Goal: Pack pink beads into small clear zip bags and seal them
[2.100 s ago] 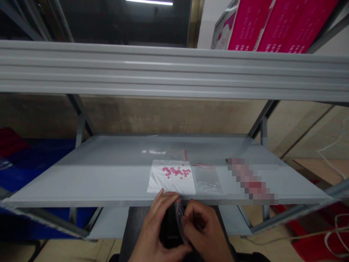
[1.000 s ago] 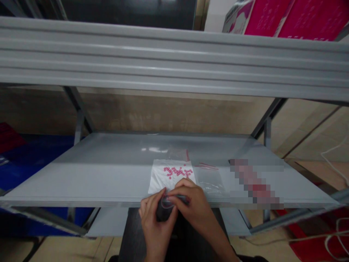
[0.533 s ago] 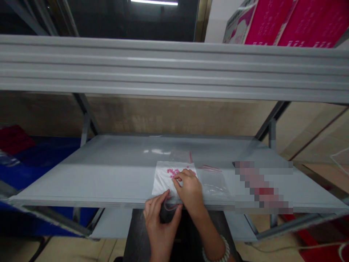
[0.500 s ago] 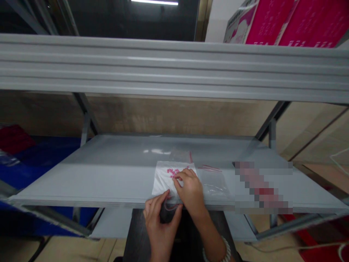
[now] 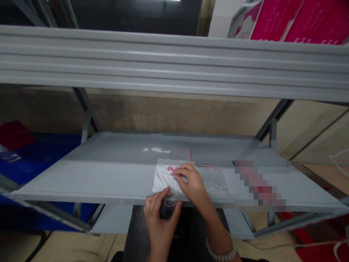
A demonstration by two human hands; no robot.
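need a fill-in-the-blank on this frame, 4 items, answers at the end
1. The small pink pieces lie on a ____ sheet.
2. The open clear bag is held in the person's ____.
3. Nearest the pieces is the person's ____.
4. The beaded bracelet sits on the ____ wrist.

Missing words: white; left hand; right hand; right.

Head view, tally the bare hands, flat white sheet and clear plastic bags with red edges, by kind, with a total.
Bare hands: 2, left hand and right hand
Flat white sheet: 1
Clear plastic bags: at least 3
Total: at least 6
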